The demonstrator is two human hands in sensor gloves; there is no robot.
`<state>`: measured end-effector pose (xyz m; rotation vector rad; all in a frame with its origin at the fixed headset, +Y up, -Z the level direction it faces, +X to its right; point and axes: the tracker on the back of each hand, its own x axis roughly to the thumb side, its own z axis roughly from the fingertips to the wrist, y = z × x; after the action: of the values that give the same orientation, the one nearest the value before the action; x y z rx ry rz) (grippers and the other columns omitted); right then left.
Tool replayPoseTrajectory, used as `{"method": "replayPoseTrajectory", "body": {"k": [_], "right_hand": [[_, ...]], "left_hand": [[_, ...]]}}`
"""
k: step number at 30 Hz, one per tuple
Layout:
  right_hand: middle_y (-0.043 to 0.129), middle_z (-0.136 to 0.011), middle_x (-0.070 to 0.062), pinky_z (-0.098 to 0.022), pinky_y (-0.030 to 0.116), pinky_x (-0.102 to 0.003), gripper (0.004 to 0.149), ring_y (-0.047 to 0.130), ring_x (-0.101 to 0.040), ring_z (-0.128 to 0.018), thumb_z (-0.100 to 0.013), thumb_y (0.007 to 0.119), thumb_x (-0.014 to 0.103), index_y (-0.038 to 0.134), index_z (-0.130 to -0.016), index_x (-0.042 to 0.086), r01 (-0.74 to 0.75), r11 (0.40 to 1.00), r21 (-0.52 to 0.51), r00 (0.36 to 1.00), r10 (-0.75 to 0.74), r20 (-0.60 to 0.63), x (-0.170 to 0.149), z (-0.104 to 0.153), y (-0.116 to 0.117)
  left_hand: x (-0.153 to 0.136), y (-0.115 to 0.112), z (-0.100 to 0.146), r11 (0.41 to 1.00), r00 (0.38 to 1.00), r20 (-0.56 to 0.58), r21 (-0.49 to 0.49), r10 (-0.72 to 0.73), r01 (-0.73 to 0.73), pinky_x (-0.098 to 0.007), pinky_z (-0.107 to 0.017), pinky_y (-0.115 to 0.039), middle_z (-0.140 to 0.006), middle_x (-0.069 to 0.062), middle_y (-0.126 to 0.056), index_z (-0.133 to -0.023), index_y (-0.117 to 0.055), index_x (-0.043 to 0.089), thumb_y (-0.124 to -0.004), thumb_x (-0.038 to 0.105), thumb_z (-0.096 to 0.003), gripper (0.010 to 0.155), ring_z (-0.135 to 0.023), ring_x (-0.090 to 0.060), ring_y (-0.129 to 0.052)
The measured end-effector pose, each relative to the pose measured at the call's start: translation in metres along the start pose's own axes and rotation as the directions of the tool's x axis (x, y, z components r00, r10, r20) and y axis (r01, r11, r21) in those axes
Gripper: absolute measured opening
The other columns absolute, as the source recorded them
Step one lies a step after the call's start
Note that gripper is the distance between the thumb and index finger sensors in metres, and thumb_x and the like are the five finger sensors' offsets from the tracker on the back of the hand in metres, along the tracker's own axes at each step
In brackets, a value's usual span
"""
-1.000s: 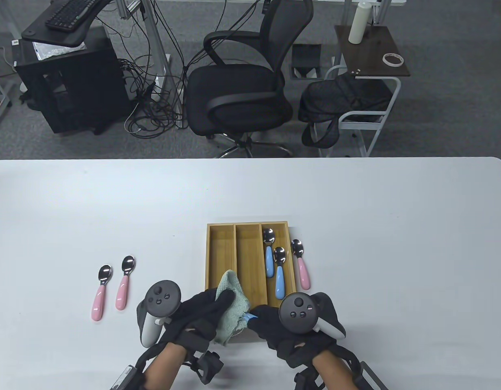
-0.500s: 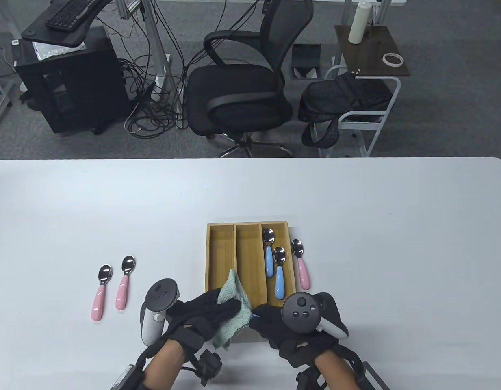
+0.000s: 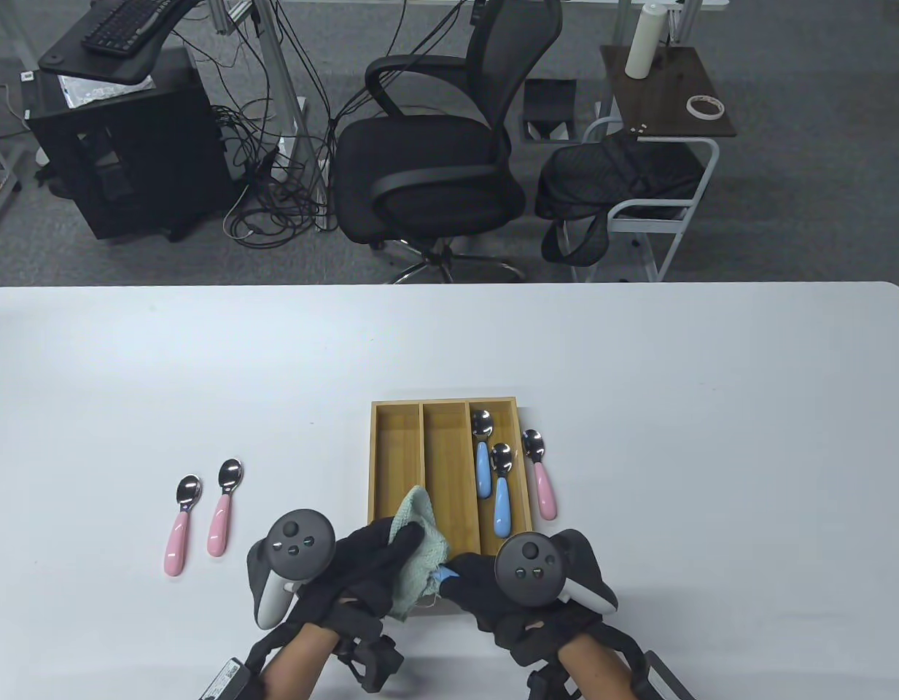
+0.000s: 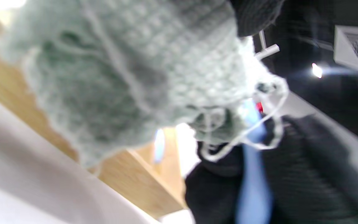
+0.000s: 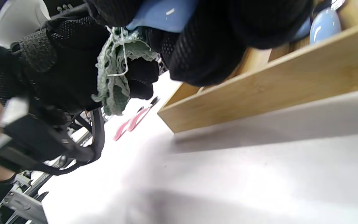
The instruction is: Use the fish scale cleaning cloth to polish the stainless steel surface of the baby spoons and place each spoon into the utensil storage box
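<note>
We count two blue-handled spoons (image 3: 493, 477) already in right compartment of utensil storage box (image 3: 395, 467), bowls pointing away from us. Third blue spoon (image 3: 446, 575) under polish now, just above box's near edge: our right hand (image 3: 493, 590) grips handle, our left hand (image 3: 362, 572) wraps green cloth (image 3: 420, 543) round bowl end; long axis roughly left-right, bowl toward left. Left to do: three pink spoons on table (image 3: 711, 437) — two at left (image 3: 201, 514), one (image 3: 540, 474) just beside box's right wall.

Even, bright overhead light; both wrist views blur badly.
</note>
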<state>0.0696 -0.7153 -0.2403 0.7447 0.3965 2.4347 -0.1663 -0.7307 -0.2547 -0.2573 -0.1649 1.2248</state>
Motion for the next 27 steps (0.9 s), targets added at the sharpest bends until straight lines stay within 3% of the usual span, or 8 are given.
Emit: {"method": "replayPoseTrajectory", "body": {"k": [3, 7, 11, 15, 19, 27], "right_hand": [[0.085, -0.079, -0.005, -0.033, 0.087, -0.029, 0.047, 0.098, -0.015, -0.041, -0.065, 0.055, 0.047, 0.066, -0.097, 0.015, -0.06, 0.997, -0.043, 0.998, 0.059, -0.017, 0.002, 0.001, -0.005], [0.085, -0.08, -0.005, -0.033, 0.087, -0.03, 0.046, 0.098, -0.016, -0.042, -0.065, 0.055, 0.047, 0.066, -0.097, 0.016, -0.06, 0.997, -0.043, 0.998, 0.058, -0.033, -0.003, 0.002, -0.005], [0.085, -0.081, -0.004, -0.036, 0.089, -0.031, 0.044, 0.1, -0.018, -0.047, -0.065, 0.056, 0.047, 0.067, -0.096, 0.018, -0.011, 1.0, 0.003, 0.999, 0.011, -0.031, -0.003, 0.001, -0.003], [0.086, -0.084, -0.005, -0.044, 0.089, -0.038, 0.043, 0.101, -0.024, -0.059, -0.064, 0.06, 0.048, 0.068, -0.096, 0.02, 0.096, 0.99, 0.104, 0.995, -0.093, -0.034, -0.007, -0.003, 0.0], [0.082, -0.088, -0.005, -0.049, 0.084, -0.04, 0.044, 0.094, -0.027, -0.065, -0.063, 0.064, 0.05, 0.07, -0.096, 0.021, 0.098, 0.98, 0.172, 0.995, -0.097, -0.014, -0.004, -0.003, 0.0], [0.086, -0.081, -0.004, -0.032, 0.085, -0.025, 0.047, 0.095, -0.016, -0.04, -0.062, 0.067, 0.05, 0.073, -0.095, 0.018, 0.104, 0.984, 0.145, 0.994, -0.106, 0.006, 0.007, -0.003, -0.006]], "left_hand": [[-0.007, 0.0, -0.004, 0.985, 0.986, -0.052, -0.066, 0.156, -0.159, -0.044, -0.048, -0.093, -0.078, -0.013, -0.097, -0.095, -0.076, 0.002, -0.069, 0.039, -0.0605, 0.051, -0.061, -0.026, -0.109], [-0.012, -0.002, -0.007, 0.959, 0.966, -0.098, -0.127, 0.241, -0.252, -0.046, -0.051, -0.091, -0.086, -0.016, -0.092, -0.1, -0.07, 0.002, -0.078, 0.033, -0.059, 0.052, -0.068, -0.03, -0.106], [-0.002, -0.001, -0.004, 0.996, 0.998, -0.011, -0.069, 0.06, -0.061, -0.043, -0.049, -0.092, -0.081, -0.011, -0.094, -0.097, -0.073, 0.006, -0.083, 0.038, -0.0553, 0.053, -0.064, -0.025, -0.107], [0.011, -0.003, 0.002, 0.985, 0.98, 0.104, 0.014, -0.172, 0.171, -0.041, -0.048, -0.092, -0.076, -0.007, -0.097, -0.094, -0.076, 0.007, -0.076, 0.044, -0.0565, 0.052, -0.059, -0.02, -0.108], [0.014, -0.005, 0.003, 0.979, 0.971, 0.129, 0.026, -0.203, 0.201, -0.041, -0.047, -0.091, -0.071, -0.005, -0.098, -0.092, -0.078, 0.008, -0.07, 0.048, -0.0578, 0.053, -0.055, -0.018, -0.108], [0.017, 0.006, 0.006, 0.97, 0.962, 0.147, 0.113, -0.23, 0.214, -0.039, -0.045, -0.093, -0.067, -0.003, -0.101, -0.089, -0.082, 0.01, -0.064, 0.049, -0.0597, 0.052, -0.052, -0.016, -0.11]]}}
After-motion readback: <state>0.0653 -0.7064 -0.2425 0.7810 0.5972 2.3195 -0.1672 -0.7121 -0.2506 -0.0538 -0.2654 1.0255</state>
